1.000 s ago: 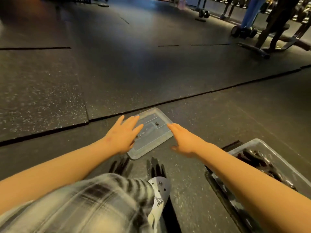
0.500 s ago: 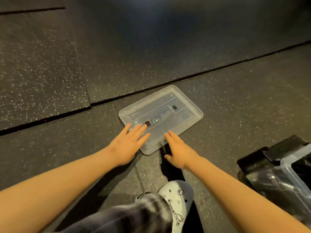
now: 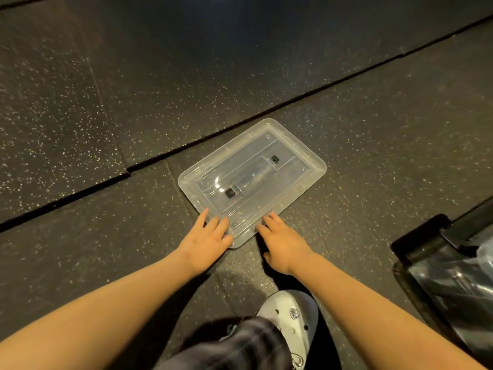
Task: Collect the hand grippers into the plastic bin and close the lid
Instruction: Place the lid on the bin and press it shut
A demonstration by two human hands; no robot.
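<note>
Head view, looking straight down at speckled black rubber flooring (image 3: 133, 102). Lying flat on it, centre of frame: clear plastic lid (image 3: 252, 182). Resting on the lid's near-left corner: left hand (image 3: 205, 241), fingers straight and close together, gripping nothing. Touching the near edge just beside it: right hand (image 3: 282, 243), fingers stretched forward, thumb spread apart, nothing held. Well apart at the right edge, partly cut off: plastic bin (image 3: 484, 253), uncovered, beside a black object (image 3: 426, 236); contents dark and too blurred to name. Low between the forearms: white clog (image 3: 290, 313) and plaid trouser leg (image 3: 240, 345).
</note>
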